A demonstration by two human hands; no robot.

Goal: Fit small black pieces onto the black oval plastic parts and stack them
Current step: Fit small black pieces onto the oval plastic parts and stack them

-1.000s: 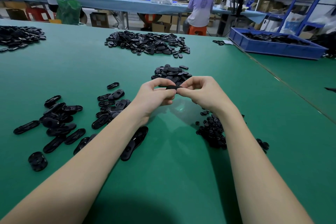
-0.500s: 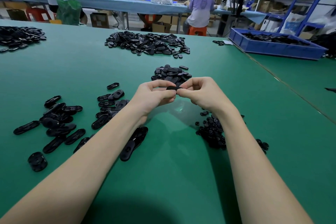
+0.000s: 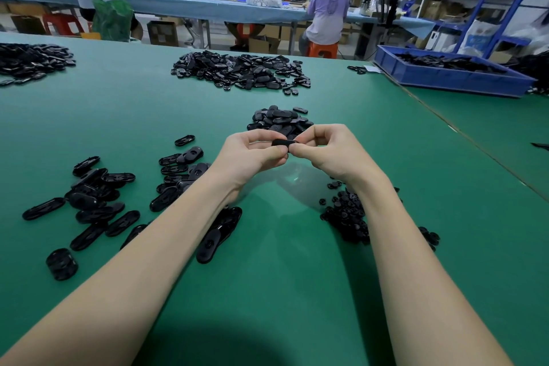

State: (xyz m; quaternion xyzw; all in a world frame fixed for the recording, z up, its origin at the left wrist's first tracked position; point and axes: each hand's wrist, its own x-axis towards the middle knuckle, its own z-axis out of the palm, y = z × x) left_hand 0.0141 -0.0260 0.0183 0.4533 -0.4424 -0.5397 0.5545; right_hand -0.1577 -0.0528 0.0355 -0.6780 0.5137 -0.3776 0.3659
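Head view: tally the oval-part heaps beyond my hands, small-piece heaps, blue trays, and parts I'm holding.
Oval-part heaps: 3
Small-piece heap: 1
Blue tray: 1
Held oval part, pinched between left hand and right hand: 1
Total: 6

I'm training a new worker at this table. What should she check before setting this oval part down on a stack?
1. Oval part pinched by both left hand and right hand: ok.
2. Small piece fully seated in it: cannot tell, fingers hide it.
3. Part held above the table, not resting on it: ok.
4. Stack within reach near the left forearm: ok.
5. Small pieces at hand beside the right forearm: ok.
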